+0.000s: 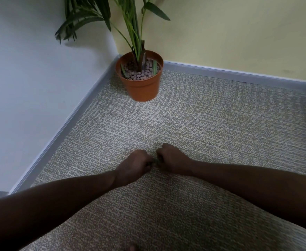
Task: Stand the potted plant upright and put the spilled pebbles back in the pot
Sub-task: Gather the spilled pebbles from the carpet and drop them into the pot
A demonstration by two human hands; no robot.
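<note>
While both fists, left hand and right hand, curled nearly touching on the carpet, contents unseen, the pot stood upright well beyond them; best keep fingers cupped when lifting any pebbles

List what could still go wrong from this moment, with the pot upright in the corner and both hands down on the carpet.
1. The left hand and right hand are curled at one spot; whether they hold pebbles is hidden, so pieces may drop on the way to the pot.
2. The speckled carpet could camouflage stray pebbles, leaving some behind.
3. The pebbles in the pot sit near the rim, and the fronds overhang it, so adding more may cause spills.
</note>
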